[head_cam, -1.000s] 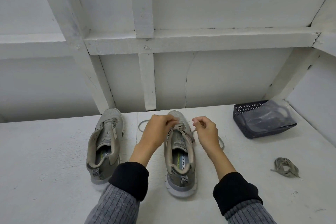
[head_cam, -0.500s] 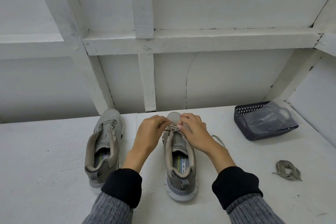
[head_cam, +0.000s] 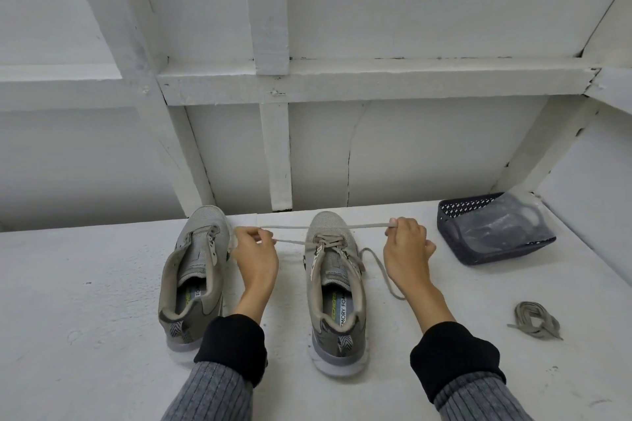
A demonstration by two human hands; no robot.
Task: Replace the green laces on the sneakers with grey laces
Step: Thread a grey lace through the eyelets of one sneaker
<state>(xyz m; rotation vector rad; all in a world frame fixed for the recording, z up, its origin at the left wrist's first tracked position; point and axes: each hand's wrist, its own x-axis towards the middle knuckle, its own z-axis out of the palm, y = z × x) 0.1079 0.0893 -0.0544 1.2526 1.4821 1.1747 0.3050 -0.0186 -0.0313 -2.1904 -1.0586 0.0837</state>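
Two grey sneakers stand side by side on the white table, toes away from me. The left sneaker [head_cam: 195, 270] has no lace. The right sneaker [head_cam: 333, 284] has a grey lace [head_cam: 294, 226] threaded through its front eyelets. My left hand [head_cam: 254, 251] pinches one end of that lace between the shoes. My right hand [head_cam: 405, 249] pinches the other end to the right of the shoe. The lace is stretched taut between them over the toe, and a loose tail [head_cam: 383, 272] trails on the table by my right wrist.
A dark mesh basket [head_cam: 458, 212] holding a clear plastic bag stands at the back right. A bundled lace [head_cam: 535, 319] lies on the table at the right. White wooden framing closes off the table's far side.
My hands were together over the right sneaker's front eyelets. They have drawn apart sideways, pulling the lace taut across the toe.
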